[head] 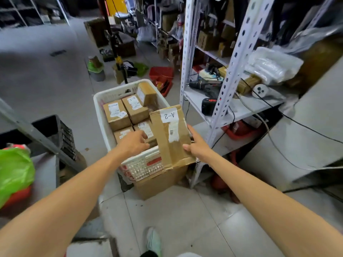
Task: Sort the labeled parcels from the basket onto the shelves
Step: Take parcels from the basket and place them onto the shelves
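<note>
A white plastic basket (104,101) sits on a cardboard box (157,182) on the floor and holds several brown labeled parcels (116,115). A larger flat brown parcel (167,141) with a white "A-2" label leans tilted over the basket's right front corner. My right hand (196,145) grips its right edge, thumb on the top face. My left hand (133,143) reaches over the basket's front part, fingers curled at the parcel's left edge; whether it grips the parcel I cannot tell.
A white metal shelf rack (235,58) stands right of the basket, with a drill (204,86), a battery, cables and plastic bags on its shelf. A red crate (161,75) lies behind the basket. A black crate (55,134) and a green bag (14,169) are at the left.
</note>
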`<state>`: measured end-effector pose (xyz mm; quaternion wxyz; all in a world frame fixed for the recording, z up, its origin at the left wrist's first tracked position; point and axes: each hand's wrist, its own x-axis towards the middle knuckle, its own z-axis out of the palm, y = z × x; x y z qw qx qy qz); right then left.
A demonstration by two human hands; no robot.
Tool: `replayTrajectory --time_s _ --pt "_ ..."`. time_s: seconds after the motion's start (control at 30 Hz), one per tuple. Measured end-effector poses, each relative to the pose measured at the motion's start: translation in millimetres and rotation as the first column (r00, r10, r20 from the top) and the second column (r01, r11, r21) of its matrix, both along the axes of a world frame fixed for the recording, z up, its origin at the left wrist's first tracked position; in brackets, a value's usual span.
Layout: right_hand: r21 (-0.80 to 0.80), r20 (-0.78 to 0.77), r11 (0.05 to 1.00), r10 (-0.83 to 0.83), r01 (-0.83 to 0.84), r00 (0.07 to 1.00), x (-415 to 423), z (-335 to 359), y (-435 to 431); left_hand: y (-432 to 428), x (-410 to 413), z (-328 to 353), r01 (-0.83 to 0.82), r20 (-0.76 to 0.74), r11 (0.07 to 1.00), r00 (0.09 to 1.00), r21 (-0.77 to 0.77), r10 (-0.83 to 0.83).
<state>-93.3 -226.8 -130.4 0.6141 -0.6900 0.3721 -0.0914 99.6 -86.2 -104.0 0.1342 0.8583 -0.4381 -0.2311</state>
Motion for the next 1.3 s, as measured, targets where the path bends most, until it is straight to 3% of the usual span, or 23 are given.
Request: replayTrajectory --time_s 0.1,0.3,0.5,0.77,0.93,1.03,1.3 --pt "-0.022 0.008 1.0 -0.019 0.02 1.0 -69 2 12 -2 -65 -3 0.096 0.046 0.995 0.994 0.034 -0.098" --pt "-0.027 0.017 0.978 -0.209 0.209 0.978 -229 10 20 -52 -196 -3 0.285 0.053 0.959 0.957 -0.007 -0.284" --pt "-0.059 0.039 0.846 -0.529 0.531 0.848 -381 20 4 -130 -326 17 0.559 0.084 0.824 0.829 -0.088 -0.553" --pt "-0.143 0.087 0.506 -0.85 0.85 0.52 -541 47 5 -236 -498 29 0.816 0.05 0.563 0.572 -0.13 -0.819" --pt "-0.2 0.078 0.233 -0.965 0.952 0.252 -619 65 10 -292 -612 52 0.935 0.075 0.309 0.326 -0.173 -0.943" --pt "-0.221 0.067 0.061 -0.995 0.973 0.078 -647 75 15 -310 -674 67 0.963 0.092 0.181 0.202 -0.2 -0.975" --pt "-0.057 0.068 -0.38 -0.924 0.923 -0.376 -668 48 46 -312 -770 55 0.969 0.084 -0.203 -0.193 -0.137 -0.978"
